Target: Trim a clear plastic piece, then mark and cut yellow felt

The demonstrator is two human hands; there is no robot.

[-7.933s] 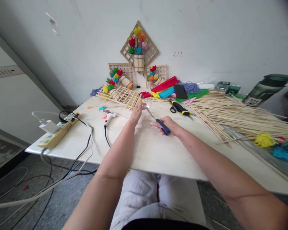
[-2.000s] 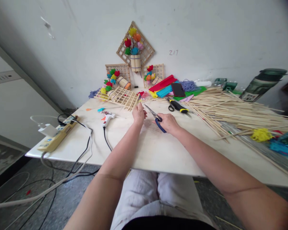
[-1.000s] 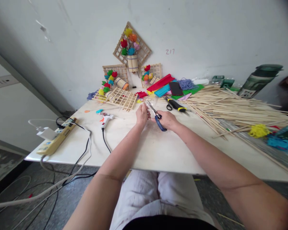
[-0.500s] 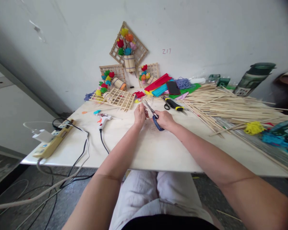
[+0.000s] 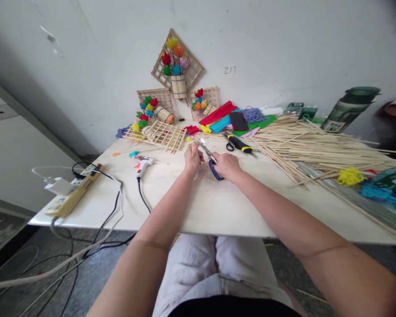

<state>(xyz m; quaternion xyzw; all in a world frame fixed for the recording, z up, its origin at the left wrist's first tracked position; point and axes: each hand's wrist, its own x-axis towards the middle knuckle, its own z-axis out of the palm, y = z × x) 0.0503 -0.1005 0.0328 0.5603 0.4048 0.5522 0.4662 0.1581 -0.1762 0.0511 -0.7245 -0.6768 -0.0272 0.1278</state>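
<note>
My right hand (image 5: 226, 166) grips blue-handled scissors (image 5: 210, 157), whose blades point up and left over the white table (image 5: 218, 207). Close beside the blades, my left hand (image 5: 192, 157) is pinched shut on something small that I cannot make out. Both hands hover just above the table's middle, almost touching each other.
A white glue gun (image 5: 142, 165) lies left of my hands, its cord running to a yellow power strip (image 5: 73, 190). Black-and-yellow scissors (image 5: 238, 143), a dark phone (image 5: 238, 120), coloured felt sheets (image 5: 218, 118), wooden lattice frames (image 5: 158, 131) and a big pile of wooden sticks (image 5: 317, 147) lie beyond.
My hands have drawn together; the left hand closed from a raised, looser pose into a pinch beside the scissor blades. The view shifted slightly.
</note>
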